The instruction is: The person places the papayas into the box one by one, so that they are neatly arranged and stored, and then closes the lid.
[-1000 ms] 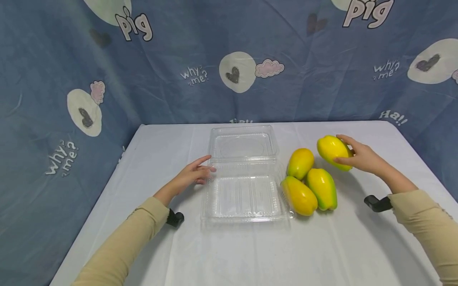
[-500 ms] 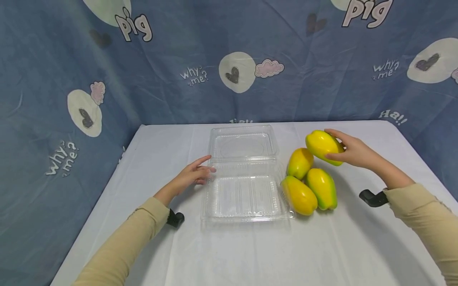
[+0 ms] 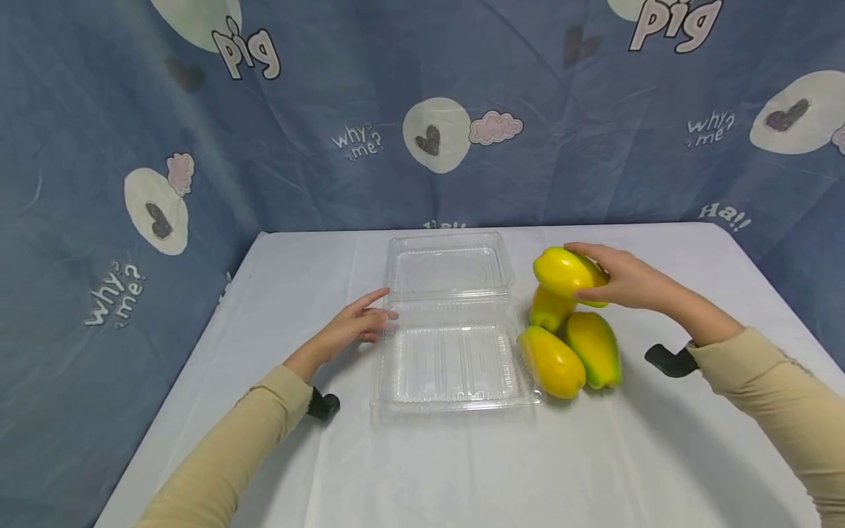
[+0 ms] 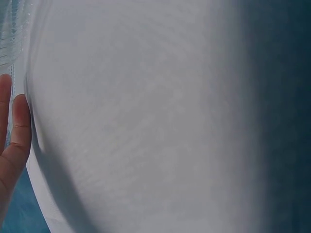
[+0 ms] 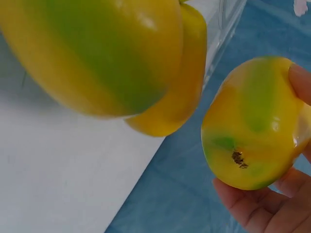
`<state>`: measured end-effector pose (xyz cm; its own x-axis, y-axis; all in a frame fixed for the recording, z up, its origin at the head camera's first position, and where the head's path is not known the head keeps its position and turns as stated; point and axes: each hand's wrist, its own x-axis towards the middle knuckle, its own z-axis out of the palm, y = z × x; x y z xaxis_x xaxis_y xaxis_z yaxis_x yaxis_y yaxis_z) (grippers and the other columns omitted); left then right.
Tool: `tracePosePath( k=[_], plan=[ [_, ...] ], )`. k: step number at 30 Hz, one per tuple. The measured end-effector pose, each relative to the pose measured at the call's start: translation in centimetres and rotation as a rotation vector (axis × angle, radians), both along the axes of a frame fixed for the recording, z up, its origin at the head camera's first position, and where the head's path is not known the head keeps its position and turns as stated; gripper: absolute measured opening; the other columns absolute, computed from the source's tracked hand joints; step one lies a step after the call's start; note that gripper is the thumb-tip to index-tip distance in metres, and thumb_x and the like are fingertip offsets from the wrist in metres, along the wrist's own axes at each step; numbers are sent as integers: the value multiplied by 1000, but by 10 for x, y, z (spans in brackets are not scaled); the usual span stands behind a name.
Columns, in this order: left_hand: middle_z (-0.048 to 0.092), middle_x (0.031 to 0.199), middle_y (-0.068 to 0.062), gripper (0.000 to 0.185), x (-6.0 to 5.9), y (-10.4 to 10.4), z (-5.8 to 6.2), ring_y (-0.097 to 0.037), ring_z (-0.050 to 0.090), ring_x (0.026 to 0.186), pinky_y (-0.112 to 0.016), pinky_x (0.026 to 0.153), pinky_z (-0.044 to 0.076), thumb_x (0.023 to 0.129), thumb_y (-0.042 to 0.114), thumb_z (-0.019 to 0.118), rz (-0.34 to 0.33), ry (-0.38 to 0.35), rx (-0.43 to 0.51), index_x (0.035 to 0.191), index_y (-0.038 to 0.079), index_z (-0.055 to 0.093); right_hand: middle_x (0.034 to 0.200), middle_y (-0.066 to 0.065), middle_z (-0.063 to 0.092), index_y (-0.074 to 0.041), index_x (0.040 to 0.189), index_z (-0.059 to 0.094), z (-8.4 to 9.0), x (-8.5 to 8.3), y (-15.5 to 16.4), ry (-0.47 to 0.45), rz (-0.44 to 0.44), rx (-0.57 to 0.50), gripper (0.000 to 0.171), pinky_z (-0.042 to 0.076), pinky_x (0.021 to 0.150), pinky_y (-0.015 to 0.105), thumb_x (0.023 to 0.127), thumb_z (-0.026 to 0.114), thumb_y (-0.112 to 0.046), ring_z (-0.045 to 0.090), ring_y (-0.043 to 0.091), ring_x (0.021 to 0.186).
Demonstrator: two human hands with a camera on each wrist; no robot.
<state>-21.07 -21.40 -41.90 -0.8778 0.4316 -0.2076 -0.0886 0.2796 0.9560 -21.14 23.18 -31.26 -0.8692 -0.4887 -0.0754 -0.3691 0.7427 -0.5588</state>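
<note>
On the white table (image 3: 660, 455), the right hand (image 3: 627, 282) grips a smooth, probably slippery yellow pepper (image 3: 566, 273) around its middle; at nine o'clock, the left hand (image 3: 353, 326) rests open beside the thin clear box (image 3: 455, 367).

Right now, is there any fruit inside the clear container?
No, the clear container lies open and bare; three fruits sit beside it and the right hand holds a fourth.

A white cloth-covered tabletop (image 3: 462, 462) carries three yellow-green bell peppers (image 3: 571, 352) lying clustered together, touching one another. Behind hangs a blue fabric backdrop (image 3: 99, 147) printed with cream circles, dark hearts, pink clouds and the words "pig", "why me?" and "Ha!!"
</note>
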Motion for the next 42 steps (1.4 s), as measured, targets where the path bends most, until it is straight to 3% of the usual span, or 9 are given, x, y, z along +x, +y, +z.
tracePosePath(
  k=[11,42],
  plan=[
    [48,133,-20,61,0,-1,0,-32,50,116,-28,80,46,95,22,50,0,-5,5,147,16,19,134,15,44,-8,138,36,-4,-3,-26,78,128,-13,67,36,96,51,81,70,-14,47,30,114],
    [47,133,-22,61,1,1,3,-32,52,114,-29,81,46,94,21,51,3,-6,10,147,16,20,135,11,46,-9,136,41,-10,-6,-82,66,293,-3,67,36,98,47,77,73,-13,45,28,118]
  ],
)
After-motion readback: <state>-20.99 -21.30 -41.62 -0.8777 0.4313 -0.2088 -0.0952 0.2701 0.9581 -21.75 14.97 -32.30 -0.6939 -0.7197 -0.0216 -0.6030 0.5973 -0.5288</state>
